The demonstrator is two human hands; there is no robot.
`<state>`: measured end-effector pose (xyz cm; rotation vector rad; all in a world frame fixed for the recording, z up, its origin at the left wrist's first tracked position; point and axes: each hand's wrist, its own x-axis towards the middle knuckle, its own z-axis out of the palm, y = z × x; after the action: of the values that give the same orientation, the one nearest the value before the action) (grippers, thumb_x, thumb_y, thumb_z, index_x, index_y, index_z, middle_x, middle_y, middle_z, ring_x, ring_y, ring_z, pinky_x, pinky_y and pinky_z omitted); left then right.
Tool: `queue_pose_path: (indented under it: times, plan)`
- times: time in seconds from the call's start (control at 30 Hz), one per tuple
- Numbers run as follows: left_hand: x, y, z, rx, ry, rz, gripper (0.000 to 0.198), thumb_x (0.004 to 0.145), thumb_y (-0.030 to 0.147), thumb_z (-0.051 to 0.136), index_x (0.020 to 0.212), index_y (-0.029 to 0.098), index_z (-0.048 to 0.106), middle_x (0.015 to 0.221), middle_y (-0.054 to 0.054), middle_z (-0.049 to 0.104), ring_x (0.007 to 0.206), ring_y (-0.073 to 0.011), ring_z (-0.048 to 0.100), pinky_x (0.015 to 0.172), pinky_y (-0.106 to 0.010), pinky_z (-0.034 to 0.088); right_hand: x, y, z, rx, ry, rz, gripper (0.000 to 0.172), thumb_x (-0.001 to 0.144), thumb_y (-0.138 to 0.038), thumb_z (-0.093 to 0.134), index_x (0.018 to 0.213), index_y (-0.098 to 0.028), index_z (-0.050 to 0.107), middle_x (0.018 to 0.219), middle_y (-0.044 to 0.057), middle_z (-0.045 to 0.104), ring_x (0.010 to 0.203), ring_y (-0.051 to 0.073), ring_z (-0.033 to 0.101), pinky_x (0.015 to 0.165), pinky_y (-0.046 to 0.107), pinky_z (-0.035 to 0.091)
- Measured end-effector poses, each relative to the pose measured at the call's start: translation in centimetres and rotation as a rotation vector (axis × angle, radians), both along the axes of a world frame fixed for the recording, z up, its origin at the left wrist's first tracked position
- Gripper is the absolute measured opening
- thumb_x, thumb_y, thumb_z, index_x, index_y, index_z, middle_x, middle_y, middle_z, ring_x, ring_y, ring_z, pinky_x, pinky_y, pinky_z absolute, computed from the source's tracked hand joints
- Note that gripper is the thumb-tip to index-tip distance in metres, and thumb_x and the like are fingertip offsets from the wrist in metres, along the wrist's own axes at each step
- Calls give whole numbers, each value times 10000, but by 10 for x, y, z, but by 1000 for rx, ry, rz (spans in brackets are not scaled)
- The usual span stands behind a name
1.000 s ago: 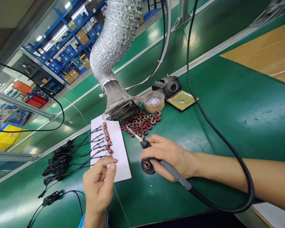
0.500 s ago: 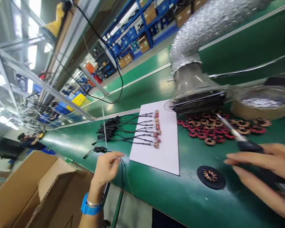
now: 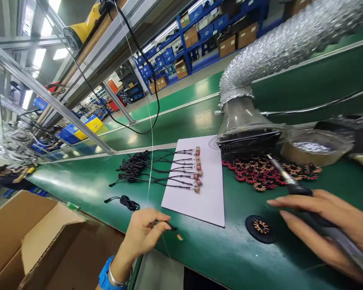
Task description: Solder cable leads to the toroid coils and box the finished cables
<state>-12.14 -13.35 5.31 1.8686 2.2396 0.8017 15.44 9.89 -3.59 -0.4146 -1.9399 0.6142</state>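
My left hand (image 3: 143, 237) is at the table's front edge, its fingers pinched on a thin black cable (image 3: 170, 227). A fine pale thread (image 3: 151, 161) runs down to that hand. My right hand (image 3: 323, 227) grips a soldering iron (image 3: 299, 189), whose metal tip points at a pile of copper-wound toroid coils (image 3: 254, 175) without visibly touching them. One coil sits on a round black pad (image 3: 260, 228) near my right fingers. Several wired coils (image 3: 197, 171) lie in a row on a white sheet (image 3: 207, 201), and their black leads trail left into a bundle (image 3: 133, 166).
A fume extractor hood (image 3: 248, 129) on a foil duct (image 3: 278, 52) hangs above the coils, next to a tin of solder (image 3: 313, 149). A small cable coil (image 3: 128, 202) lies on the green bench (image 3: 218, 249). An open cardboard box (image 3: 42, 241) stands left of the bench, and a co-worker (image 3: 9, 177) sits far left.
My view has swung left and settled slightly compared with a second ago. My left hand has dropped toward the bench's front edge. My right hand still grips the soldering iron.
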Motion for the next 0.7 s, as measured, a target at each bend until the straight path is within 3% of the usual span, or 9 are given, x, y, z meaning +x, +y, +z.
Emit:
queue_pose_path:
  times: [0.07, 0.17, 0.33, 0.53, 0.6, 0.7]
  plan:
    - [22, 24, -5, 70, -21, -37, 114, 838, 238, 639, 815, 176, 731, 665, -23, 724, 566, -127, 638, 553, -212, 473, 0, -12, 13, 105, -117, 26, 294, 859, -280, 641, 1152, -290, 630, 906, 75, 710, 685, 212, 681, 571, 373, 526]
    - [51, 57, -16, 64, -52, -73, 82, 817, 216, 657, 799, 180, 729, 700, -19, 741, 591, -141, 653, 582, -230, 483, -8, -32, 30, 75, -135, 150, 351, 852, -210, 615, 1195, -238, 545, 897, 63, 710, 673, 200, 676, 586, 329, 565]
    - [67, 87, -26, -21, -54, -134, 85, 831, 225, 645, 807, 196, 721, 735, -11, 746, 647, -167, 668, 620, -254, 490, -24, -42, 48, 50, -53, 204, 224, 852, -86, 538, 1027, -226, 538, 782, 13, 677, 597, 134, 603, 562, 247, 518]
    - [73, 112, -5, -31, -68, -286, 281, 972, 258, 417, 1110, 219, 659, 892, -53, 698, 811, -182, 635, 738, -289, 483, -25, -26, 44, 36, 61, 129, 217, 846, -70, 553, 1008, -215, 557, 810, 22, 687, 668, 135, 651, 633, 234, 555]
    - [81, 122, 0, -56, -31, -337, 283, 988, 260, 366, 1054, 211, 637, 904, -64, 644, 844, -191, 596, 743, -298, 465, -24, -21, 40, 9, 88, 85, 212, 843, -84, 575, 1008, -217, 566, 819, 16, 690, 697, 139, 669, 662, 236, 569]
    - [95, 136, -3, -160, -65, -362, 243, 990, 247, 352, 870, 201, 558, 825, -35, 594, 726, -165, 544, 633, -265, 419, -21, -15, 34, -72, 105, 23, 200, 838, -114, 604, 1003, -221, 569, 833, 15, 686, 716, 141, 679, 669, 235, 578]
